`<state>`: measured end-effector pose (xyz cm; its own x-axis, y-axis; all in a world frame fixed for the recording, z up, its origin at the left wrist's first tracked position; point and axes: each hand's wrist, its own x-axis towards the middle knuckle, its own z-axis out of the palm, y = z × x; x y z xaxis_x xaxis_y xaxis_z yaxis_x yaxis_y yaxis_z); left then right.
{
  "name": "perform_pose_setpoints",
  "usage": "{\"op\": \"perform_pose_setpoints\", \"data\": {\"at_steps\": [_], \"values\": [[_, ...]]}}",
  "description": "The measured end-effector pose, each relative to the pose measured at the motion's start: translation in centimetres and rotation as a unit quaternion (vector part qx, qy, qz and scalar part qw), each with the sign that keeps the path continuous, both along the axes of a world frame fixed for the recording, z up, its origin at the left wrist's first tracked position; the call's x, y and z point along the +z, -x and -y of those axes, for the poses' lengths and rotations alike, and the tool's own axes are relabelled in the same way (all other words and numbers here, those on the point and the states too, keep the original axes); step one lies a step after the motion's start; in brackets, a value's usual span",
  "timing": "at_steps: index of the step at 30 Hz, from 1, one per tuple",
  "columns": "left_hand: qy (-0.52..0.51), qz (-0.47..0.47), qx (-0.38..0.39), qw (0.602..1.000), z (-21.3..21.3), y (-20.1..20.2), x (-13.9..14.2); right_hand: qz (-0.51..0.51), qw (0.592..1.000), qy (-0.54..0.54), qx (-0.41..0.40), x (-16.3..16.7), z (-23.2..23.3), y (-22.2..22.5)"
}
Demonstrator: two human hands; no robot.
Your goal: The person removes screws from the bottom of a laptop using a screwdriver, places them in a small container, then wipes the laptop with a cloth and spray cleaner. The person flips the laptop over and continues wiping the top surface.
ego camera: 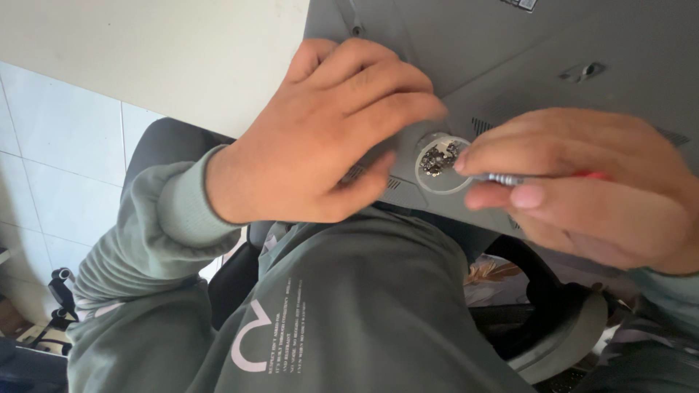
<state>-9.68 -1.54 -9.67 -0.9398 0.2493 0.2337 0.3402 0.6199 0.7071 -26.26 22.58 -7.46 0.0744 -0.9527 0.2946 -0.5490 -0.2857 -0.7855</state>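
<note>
Two hands work over a grey laptop underside [553, 44] that lies on a pale bench [145, 51], its near edge above the person's lap. Between them sits a small round clear dish [441, 166] holding many tiny dark screws [437, 158], resting on the grey panel.

The right hand [582, 189] pinches a slim screwdriver [502, 178] — thumb below, fingers curled over the top. Its ribbed metal shaft shows between the fingertips, and a sliver of red handle [590, 175] peeks out further right. The tool's long axis runs nearly level across the view, the tip pointing left toward the dish, at or just over its rim; the tip itself is hidden.

The left hand [320, 131] is curled, fingers bent together and pressed down beside the dish's left edge; whether it grips anything underneath I cannot tell.

The screwdriver looks light, stiff and thin — best held at the knurled section, where grip is surest. The screws are likely slippery, easily scattered, and the shallow dish would tip with a nudge.
</note>
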Motion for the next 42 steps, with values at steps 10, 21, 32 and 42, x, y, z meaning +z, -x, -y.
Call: {"op": "perform_pose_setpoints", "data": {"at_steps": [10,21,32,42], "values": [[0.03,-0.004,0.028,0.999,-1.5,-0.3,0.0,-0.002,1.0,0.008,0.028,1.0,1.0,0.4],[0.025,-0.01,0.034,0.999,-1.6,-0.3,-0.4,-0.062,0.997,-0.008,0.053,1.0,-0.1,0.7],[0.038,-0.021,0.036,0.998,-1.7,-0.1,-0.6,-0.088,0.994,0.053,0.046,3.4,4.1,-0.2],[0.033,-0.021,0.037,0.999,-1.8,-0.2,-0.7,-0.066,0.996,0.013,0.062,0.5,-1.2,1.0]]}}
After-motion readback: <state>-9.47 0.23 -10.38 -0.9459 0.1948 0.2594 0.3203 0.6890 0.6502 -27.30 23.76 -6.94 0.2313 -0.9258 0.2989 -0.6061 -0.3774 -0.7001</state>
